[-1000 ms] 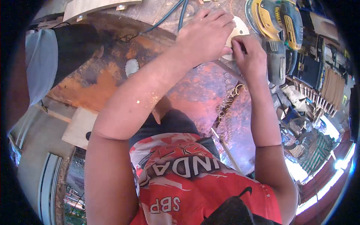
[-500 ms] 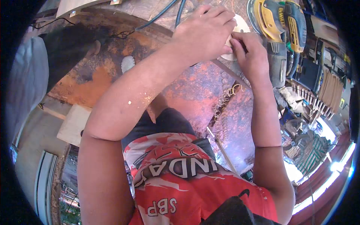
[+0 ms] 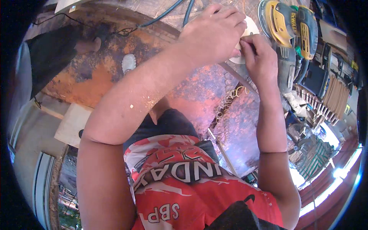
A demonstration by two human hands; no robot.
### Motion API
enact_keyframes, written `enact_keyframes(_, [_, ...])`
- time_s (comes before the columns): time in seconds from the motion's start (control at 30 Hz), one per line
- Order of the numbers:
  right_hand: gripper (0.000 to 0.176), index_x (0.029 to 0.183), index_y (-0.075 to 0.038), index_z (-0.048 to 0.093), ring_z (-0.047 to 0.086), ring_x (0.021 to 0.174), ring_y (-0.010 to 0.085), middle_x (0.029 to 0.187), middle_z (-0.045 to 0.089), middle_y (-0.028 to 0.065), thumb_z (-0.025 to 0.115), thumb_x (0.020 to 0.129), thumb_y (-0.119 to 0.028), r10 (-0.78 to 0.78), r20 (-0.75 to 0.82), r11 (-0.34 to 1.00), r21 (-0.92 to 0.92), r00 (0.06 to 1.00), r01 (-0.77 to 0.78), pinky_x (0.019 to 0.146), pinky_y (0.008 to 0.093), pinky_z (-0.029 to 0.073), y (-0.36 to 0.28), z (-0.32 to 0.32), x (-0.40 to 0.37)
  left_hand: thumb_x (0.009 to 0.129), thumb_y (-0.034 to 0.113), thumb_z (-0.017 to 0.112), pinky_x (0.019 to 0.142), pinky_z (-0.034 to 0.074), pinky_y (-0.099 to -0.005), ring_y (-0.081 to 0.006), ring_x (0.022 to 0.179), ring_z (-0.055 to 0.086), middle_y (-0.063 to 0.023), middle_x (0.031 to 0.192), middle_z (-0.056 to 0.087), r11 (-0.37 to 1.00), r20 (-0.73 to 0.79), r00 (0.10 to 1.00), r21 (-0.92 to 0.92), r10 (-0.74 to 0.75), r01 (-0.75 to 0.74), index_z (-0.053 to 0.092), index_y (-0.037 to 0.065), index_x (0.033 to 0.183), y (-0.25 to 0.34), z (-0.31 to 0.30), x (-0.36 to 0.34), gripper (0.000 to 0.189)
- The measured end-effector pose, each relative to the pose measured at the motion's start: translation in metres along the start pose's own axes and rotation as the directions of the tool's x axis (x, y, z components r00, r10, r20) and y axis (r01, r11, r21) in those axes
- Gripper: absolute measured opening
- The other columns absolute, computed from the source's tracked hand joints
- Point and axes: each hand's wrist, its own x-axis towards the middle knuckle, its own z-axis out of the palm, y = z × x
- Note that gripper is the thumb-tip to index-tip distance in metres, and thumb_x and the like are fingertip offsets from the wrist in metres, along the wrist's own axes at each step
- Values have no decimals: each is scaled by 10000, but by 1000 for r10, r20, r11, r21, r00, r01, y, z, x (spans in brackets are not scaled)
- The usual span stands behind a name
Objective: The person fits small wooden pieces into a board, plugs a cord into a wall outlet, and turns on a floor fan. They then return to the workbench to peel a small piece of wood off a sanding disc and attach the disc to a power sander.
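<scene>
A round, pale sanding disc point(image 3: 251, 27) with a small hole lies beneath my hands on the workbench, partly hidden by them. My left hand point(image 3: 216, 36) is closed over the disc's left side, its fingers bent and its thumb tip near the disc's middle. From the right, my right hand point(image 3: 261, 55) pinches at the disc with thumb and forefinger; exactly what lies between the tips is too small to tell. Just right of the disc, a yellow and black DeWalt sander point(image 3: 281, 23) rests on the bench.
A blue hose point(image 3: 163, 17) crosses the bench at the top. Below the bench edge hangs a coiled hose point(image 3: 228, 103). Another person's leg point(image 3: 51, 57) is at the left. Stacked brown strips point(image 3: 337, 90) and clutter fill the right side. A pale wooden block point(image 3: 73, 122) is at lower left.
The view has shifted slightly, so the sander appears further right. Both hands stay at the disc with nearly the same grip. The other person's leg shows more fully.
</scene>
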Motion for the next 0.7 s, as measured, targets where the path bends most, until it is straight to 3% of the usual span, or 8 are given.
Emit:
enact_keyframes(0.1, [92,878,-55,594,598,778,374,817,611,165,604,853,-142,4,-34,1000,20,999,-3,676,435,472,-1,2,7,752,370,685,1065,280,-396,-263,1232,421,-143,1246,509,993,-47,998,109,44,-39,545,-30,1182,0,3,0,604])
enact_keyframes(0.23, [104,871,-57,586,595,777,379,811,606,170,599,858,-159,76,3,997,12,997,-76,676,441,468,0,0,-7,756,373,680,1079,265,-398,-269,1234,420,-143,1241,511,996,-66,997,82,33,-28,539,-29,1186,-2,0,2,606])
enact_keyframes(0.33, [121,860,-49,580,594,769,387,813,613,174,601,858,-168,34,-28,999,6,999,-34,663,449,468,1,2,1,763,379,675,1091,250,-403,-271,1245,412,-144,1245,507,1000,69,998,11,-1,0,530,-30,1198,2,-1,2,614])
enact_keyframes(0.4, [122,860,-45,577,592,764,390,808,612,178,601,857,-165,35,-27,999,19,999,-35,660,451,467,3,2,3,774,382,670,1093,245,-405,-266,1252,405,-139,1254,501,999,-43,999,46,14,-12,526,-30,1204,1,7,1,613])
enact_keyframes(0.53, [130,857,-34,565,588,751,399,791,606,193,604,854,-158,68,3,994,90,998,-68,651,460,462,-1,-2,-11,786,385,663,1098,237,-405,-267,1262,393,-133,1273,490,998,-67,998,67,-11,15,518,-32,1217,0,3,5,617])
enact_keyframes(0.6, [132,849,-35,562,588,753,399,791,606,196,605,854,-160,54,-9,997,59,999,-53,653,464,461,2,4,3,786,385,664,1116,213,-412,-282,1296,362,-128,1307,475,999,125,991,7,-43,43,500,-31,1251,4,-7,4,645])
enact_keyframes(0.63, [134,842,-36,558,589,755,400,791,605,198,606,853,-161,42,-22,999,22,999,-41,654,467,460,1,4,10,786,385,664,1116,213,-412,-282,1296,362,-128,1307,475,999,129,991,2,-38,38,500,-31,1251,3,1,2,645])
enact_keyframes(0.7, [143,834,-36,551,584,763,408,800,602,204,602,855,-167,30,-37,999,35,999,-29,656,469,459,0,4,12,687,355,746,1018,341,-384,-195,1195,484,-57,1155,594,996,-204,979,92,12,7,628,50,1061,-3,23,-4,497])
